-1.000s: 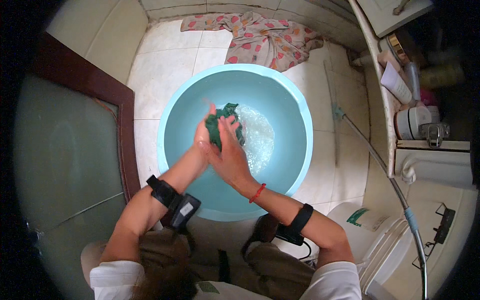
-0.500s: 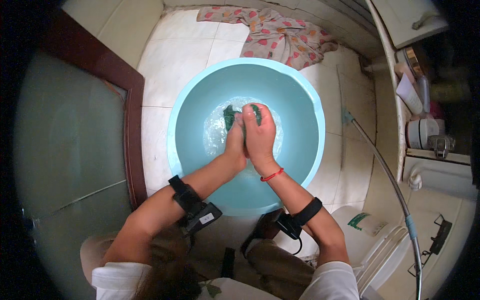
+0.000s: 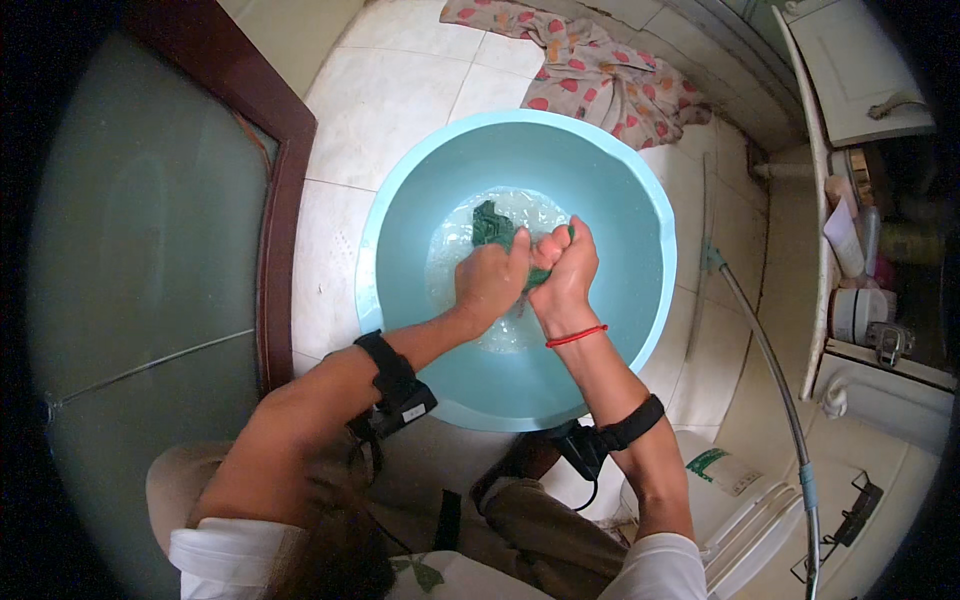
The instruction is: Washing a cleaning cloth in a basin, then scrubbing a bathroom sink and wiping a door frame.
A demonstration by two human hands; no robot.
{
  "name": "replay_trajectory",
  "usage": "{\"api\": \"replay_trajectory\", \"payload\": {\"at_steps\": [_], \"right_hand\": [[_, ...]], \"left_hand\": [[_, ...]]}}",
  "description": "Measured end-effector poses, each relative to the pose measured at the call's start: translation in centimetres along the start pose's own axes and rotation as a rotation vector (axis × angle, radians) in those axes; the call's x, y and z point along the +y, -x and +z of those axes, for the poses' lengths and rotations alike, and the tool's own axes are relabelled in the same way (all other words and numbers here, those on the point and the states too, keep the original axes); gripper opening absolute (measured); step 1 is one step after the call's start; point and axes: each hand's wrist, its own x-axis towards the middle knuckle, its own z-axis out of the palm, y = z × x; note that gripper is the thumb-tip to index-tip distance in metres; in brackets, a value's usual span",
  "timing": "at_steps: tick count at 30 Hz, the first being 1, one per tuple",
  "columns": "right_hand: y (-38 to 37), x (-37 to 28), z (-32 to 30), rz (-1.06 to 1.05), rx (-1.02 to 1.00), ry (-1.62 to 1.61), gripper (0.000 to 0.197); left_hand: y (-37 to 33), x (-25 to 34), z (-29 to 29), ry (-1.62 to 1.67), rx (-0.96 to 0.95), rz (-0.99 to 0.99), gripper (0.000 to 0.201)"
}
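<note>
A wet, dark green cloth [image 3: 491, 222] is bunched between my two hands, over soapy water [image 3: 450, 250] in a large light-blue basin [image 3: 372, 240]. My left hand [image 3: 488, 283] is closed on the cloth, its thumb on top, with a loose part sticking out beyond it. My right hand [image 3: 566, 265], with a red cord at the wrist, has its fingers curled round the other part, and green shows below them. Exactly what kind of cloth it is I cannot make out.
A patterned cloth [image 3: 625, 85] lies on the tiles behind the basin. On the right are a metal hose [image 3: 757, 325], a white bucket [image 3: 735, 500] and a shelf with tubes and a jar [image 3: 858, 310]. A frosted door with a brown frame [image 3: 285, 250] stands at left.
My hands have turned and moved apart a little, the right one now palm side up. More of the green cloth shows. The whole view has shifted slightly.
</note>
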Motion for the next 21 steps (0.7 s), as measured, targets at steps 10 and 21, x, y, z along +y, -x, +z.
{"api": "replay_trajectory", "payload": {"at_steps": [10, 21], "right_hand": [[-6.9, -5.1, -4.1, -0.414, -0.341, 2.079, 0.054], [-6.5, 10.1, 1.2, -0.293, -0.187, 0.824, 0.029]], "left_hand": [[-8.7, -5.7, -4.7, -0.270, -0.427, 0.058, 0.047], [-9.0, -7.4, -2.8, 1.039, -0.339, -0.503, 0.064]]}}
